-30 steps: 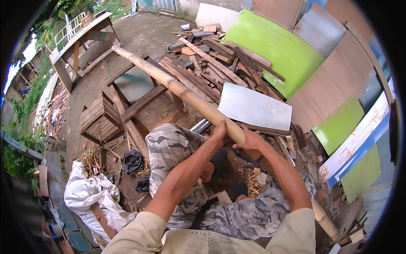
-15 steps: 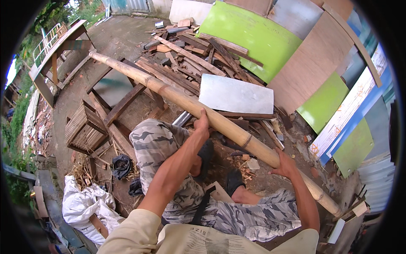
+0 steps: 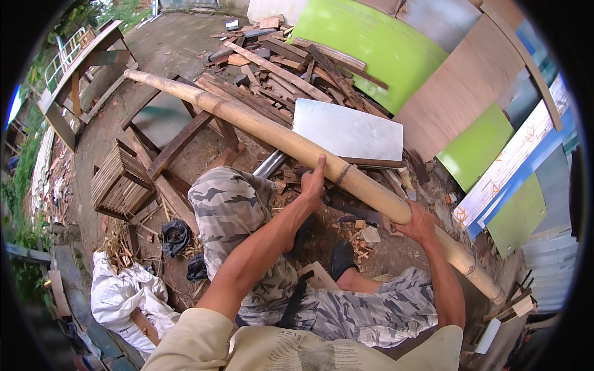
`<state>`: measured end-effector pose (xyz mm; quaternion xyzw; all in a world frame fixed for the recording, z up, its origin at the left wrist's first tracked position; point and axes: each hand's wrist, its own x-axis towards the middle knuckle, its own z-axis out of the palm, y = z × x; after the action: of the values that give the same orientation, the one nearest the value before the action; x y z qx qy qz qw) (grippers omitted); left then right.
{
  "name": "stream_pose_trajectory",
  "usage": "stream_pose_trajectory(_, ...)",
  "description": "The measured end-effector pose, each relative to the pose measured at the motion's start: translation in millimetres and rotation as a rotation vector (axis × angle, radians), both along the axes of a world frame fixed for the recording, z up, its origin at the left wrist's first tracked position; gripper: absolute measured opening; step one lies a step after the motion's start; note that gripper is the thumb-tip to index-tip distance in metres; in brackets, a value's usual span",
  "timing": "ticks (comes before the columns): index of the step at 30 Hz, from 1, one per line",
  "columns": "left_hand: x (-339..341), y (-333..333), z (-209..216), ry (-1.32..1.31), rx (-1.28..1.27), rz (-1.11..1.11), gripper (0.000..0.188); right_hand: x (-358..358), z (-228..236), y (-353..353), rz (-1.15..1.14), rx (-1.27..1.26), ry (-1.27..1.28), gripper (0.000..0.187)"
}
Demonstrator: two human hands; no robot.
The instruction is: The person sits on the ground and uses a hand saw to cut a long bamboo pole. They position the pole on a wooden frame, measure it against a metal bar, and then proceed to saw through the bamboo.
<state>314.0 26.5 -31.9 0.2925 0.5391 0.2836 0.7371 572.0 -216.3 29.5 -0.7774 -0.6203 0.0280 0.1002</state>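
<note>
Bamboo is the material in hand: a long pale pole (image 3: 291,143) is held slantwise across the yard, its far end toward the wooden sawhorse (image 3: 179,139). Since a second ago the hands have been spread apart along it, which suggests the pole is being slid or repositioned. The left hand (image 3: 314,180) is pressed against the pole's near side, fingers curled on it, beside the grey sheet (image 3: 348,131). The right hand (image 3: 419,224) is cupped under it, farther from the sawhorse.

Bamboo pole (image 3: 297,145) hides left hand (image 3: 314,180) fingers; palm unseen.
</note>
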Motion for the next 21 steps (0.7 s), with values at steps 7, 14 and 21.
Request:
stream_pose_trajectory(7, -12.4, -19.0, -2.6, -0.022, -0.014, -0.314, 0.076, -115.2, -19.7, 150.8, 0.029, -0.110, 0.052, 0.087)
stream_pose_trajectory(14, -27.2, 13.8, 0.8, -0.146, -0.071, -0.167, 0.041, -146.0, -38.2, 231.1, 0.127, -0.022, 0.270, 0.086)
stream_pose_trajectory(21, -16.4, 9.1, -8.6, -0.025, 0.034, 0.088, 0.071, -60.0, 10.7, 115.1, 0.097, -0.242, 0.202, 0.103)
